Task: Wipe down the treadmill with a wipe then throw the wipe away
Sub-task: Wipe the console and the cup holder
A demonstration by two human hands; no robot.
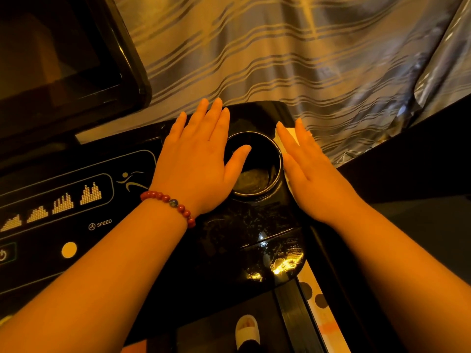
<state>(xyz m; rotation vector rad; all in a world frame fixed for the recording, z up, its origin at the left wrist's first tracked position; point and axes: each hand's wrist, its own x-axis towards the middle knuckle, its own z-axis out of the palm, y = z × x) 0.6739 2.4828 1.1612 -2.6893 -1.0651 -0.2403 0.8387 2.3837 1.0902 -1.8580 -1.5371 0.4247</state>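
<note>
A striped curtain (293,54) hangs above; a slippered foot (247,329) below.

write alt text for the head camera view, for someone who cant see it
Two bare hands lie flat on a glossy black treadmill console, the right hand pressing a white wipe beside a round black cup holder. The left hand, with a red bead bracelet on its wrist, rests on the holder's other side, thumb over its rim. A striped curtain hangs behind.

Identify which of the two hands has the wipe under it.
The right hand, lying flat on the white wipe right of the cup holder. The left hand, with the red bracelet, rests on bare console.
</note>
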